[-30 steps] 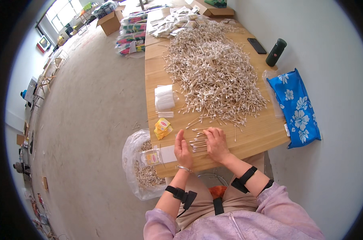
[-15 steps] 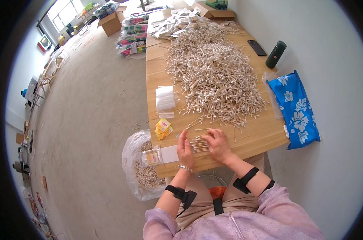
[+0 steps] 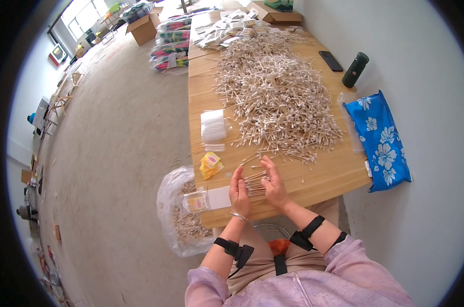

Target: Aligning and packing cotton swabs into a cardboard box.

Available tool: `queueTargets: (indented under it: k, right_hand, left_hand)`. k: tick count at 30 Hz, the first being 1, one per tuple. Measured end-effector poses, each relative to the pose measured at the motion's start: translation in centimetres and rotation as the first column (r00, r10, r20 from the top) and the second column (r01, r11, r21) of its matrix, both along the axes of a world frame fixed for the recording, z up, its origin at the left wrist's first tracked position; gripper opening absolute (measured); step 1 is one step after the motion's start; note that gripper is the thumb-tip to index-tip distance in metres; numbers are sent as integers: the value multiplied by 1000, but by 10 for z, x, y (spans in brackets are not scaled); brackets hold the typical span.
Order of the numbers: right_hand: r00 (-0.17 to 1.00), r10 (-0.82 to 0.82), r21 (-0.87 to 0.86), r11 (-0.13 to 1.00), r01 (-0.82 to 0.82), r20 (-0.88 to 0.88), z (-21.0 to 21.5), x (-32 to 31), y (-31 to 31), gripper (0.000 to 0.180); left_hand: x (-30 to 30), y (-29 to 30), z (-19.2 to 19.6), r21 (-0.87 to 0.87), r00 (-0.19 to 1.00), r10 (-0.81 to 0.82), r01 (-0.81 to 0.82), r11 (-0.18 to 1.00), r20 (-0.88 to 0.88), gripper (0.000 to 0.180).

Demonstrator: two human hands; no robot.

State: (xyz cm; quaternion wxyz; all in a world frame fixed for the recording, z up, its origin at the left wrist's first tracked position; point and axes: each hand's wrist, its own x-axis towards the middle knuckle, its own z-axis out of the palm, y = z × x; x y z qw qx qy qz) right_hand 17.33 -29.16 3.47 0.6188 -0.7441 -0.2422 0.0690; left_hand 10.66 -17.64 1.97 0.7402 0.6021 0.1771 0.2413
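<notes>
A small row of cotton swabs [image 3: 256, 184] lies side by side near the table's front edge. My left hand [image 3: 239, 195] stands on edge at the row's left end, fingers stretched out. Facing it from the right end, my right hand [image 3: 276, 188] also has its fingers extended, with its thumb by the swab tips. The swabs sit between the two palms, and neither hand is closed around them. Left of my left hand are a white strip [image 3: 219, 197] and a clear packet of swabs [image 3: 195, 201] with a yellow label. Beyond them lie small yellow cards [image 3: 210, 165].
A big heap of loose swabs [image 3: 280, 97] covers the table's middle. Clear bags [image 3: 213, 126] lie at its left. A phone [image 3: 330, 61], dark green bottle [image 3: 355, 70] and blue flowered package [image 3: 379, 143] line the wall side. A plastic sack [image 3: 169, 210] of swabs stands below the left edge.
My right hand has opened from a bent-finger hold over the swabs to stretched fingers at their right end. My left hand stays at their left end.
</notes>
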Motion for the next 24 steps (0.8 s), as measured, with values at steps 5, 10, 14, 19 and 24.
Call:
queueTargets:
  k: [5,10,14,19,24]
  right_hand:
    - [939,77,-311,950,34,336,-6,2,-12,57]
    - [788,520,-846,533,1,329,6,-23,-15,83]
    - [756,574,-896,444,35,314,15,-35,-21,84]
    - [754,559,-880,472,53,345,8,-22,-19,86]
    - [755,488,-800,594,81,438,0,-8,-21,90]
  left_hand:
    - [1,2,-9,-80,999,-12,16,997,46,40]
    - [0,3,-11,-100,999,1,4,995,47,40]
    - [-4,5,-13,-120,999,9,-3,993,49,40]
    - [1,3,-13,-145,998,3,5,989,60,40]
    - [-1,3,-16,-158,998,11,0,987,68,40]
